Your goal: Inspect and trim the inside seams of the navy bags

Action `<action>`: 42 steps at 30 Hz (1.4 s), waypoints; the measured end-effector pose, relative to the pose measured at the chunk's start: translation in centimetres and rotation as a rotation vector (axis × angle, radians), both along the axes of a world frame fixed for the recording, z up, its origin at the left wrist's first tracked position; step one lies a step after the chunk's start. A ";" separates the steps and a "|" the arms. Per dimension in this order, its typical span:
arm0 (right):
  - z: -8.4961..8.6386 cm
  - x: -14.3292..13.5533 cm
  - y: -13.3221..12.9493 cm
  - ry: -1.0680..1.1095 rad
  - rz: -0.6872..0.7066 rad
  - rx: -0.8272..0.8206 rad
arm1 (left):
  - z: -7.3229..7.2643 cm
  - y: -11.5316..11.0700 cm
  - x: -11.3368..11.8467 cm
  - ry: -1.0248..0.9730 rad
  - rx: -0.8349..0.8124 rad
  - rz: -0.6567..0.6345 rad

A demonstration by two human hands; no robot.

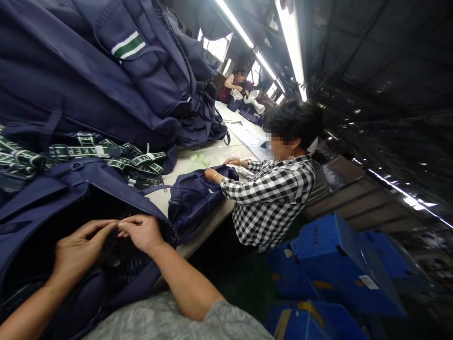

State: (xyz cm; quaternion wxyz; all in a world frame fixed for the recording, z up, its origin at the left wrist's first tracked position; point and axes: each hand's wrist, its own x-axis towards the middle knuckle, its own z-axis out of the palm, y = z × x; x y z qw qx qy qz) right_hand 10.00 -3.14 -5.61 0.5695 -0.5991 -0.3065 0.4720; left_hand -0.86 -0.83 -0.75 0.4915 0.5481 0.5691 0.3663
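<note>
A navy bag (102, 172) lies in front of me with its wide mouth gaping and a dark inside. Over that opening, my left hand (79, 245) and my right hand (143, 231) meet at the fingertips. Both are pinched closed; whatever sits between the fingers is too small or hidden to make out. Just behind the bag's upper edge lies a heap of dark green straps (99, 150) with white lettering. The inside of the bag is mostly in shadow.
Large navy bags (141, 89) are piled at the upper left. Along the pale table (208, 153), a co-worker in a checked shirt (272, 189) handles another navy bag (191, 193). Blue boxes (339, 264) stand on the floor at right. Another person works farther back.
</note>
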 end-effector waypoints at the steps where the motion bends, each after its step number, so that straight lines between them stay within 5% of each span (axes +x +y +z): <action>1: 0.1 0.1 0.0 0.036 0.011 0.021 | 0.2 0.0 0.0 0.000 -0.022 0.011; 6: 0.1 0.2 0.0 0.126 0.011 0.023 | -0.1 0.1 -0.5 0.022 -0.110 -0.018; 10: 0.1 0.1 -0.1 0.079 -0.005 0.029 | -1.7 0.0 -1.0 0.056 0.026 -0.081; 17: 1.0 0.5 -1.0 -0.554 -0.025 0.226 | -1.9 -0.2 -0.9 0.092 0.129 -0.094; 26: 0.3 1.0 -0.8 -0.976 0.083 0.268 | -0.4 -0.1 -0.5 0.065 -0.084 -0.047; 36: 0.8 1.4 -0.9 -1.043 0.162 0.300 | -1.2 0.0 -0.9 0.072 -0.070 -0.091; 42: 0.3 1.4 -1.1 -0.903 0.103 0.292 | -1.5 0.1 -0.8 0.100 -0.077 -0.126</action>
